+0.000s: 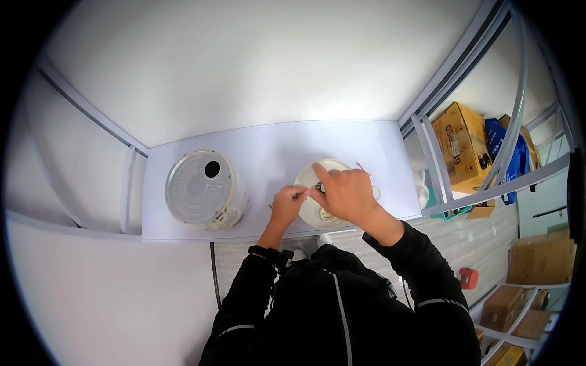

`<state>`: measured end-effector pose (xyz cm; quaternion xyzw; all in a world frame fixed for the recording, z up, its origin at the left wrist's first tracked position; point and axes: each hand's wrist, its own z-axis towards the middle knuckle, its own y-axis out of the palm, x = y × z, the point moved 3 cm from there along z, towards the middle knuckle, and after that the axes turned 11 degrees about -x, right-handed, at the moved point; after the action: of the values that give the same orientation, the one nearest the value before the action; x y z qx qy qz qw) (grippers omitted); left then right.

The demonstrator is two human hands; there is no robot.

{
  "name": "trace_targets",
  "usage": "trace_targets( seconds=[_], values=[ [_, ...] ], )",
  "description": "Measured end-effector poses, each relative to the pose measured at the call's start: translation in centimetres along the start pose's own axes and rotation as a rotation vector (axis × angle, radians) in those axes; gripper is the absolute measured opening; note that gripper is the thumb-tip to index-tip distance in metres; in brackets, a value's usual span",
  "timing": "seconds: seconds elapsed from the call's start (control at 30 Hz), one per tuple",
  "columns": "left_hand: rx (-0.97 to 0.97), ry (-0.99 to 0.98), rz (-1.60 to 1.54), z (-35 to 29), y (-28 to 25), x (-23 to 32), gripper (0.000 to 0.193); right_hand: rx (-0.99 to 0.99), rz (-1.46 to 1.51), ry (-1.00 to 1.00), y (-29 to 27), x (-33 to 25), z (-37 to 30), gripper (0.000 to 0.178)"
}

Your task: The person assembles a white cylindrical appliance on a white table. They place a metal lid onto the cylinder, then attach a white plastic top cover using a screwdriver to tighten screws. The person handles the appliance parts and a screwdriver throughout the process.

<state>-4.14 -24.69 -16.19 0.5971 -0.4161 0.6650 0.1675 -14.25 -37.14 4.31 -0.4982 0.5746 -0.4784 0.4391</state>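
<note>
A round white dish-like part (309,172) lies on the white table, partly hidden under my hands. At its left edge my left hand (285,206) is closed in a pinch. My right hand (349,194) reaches over the part from the right, its thumb meeting my left fingertips and its index finger stretched toward the far rim. What the fingertips hold is too small to make out. A dark piece (318,186) shows beside my right thumb. Inside the part, near its front, sits a cream coil-like piece (326,215). A thin red wire (360,166) sticks out past the right rim.
A white bucket-shaped container (201,190) with a grey lid and a black round spot stands left on the white table (268,143). Grey frame posts (430,160) border the table. Beyond them are a cardboard box (459,149), a blue bag (510,149) and a red object (469,278).
</note>
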Motion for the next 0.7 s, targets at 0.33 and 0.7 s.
trace_targets(
  seconds=[0.33,0.7],
  values=[
    [-0.011,-0.049,0.007,-0.3,0.0,0.7,0.03,0.344,0.317,-0.276,1.2,0.2,-0.6,0.047],
    [0.061,0.038,0.023,-1.3,1.1,0.1,0.045,0.076,-0.002,-0.025,0.7,0.4,0.0,0.042]
  ],
)
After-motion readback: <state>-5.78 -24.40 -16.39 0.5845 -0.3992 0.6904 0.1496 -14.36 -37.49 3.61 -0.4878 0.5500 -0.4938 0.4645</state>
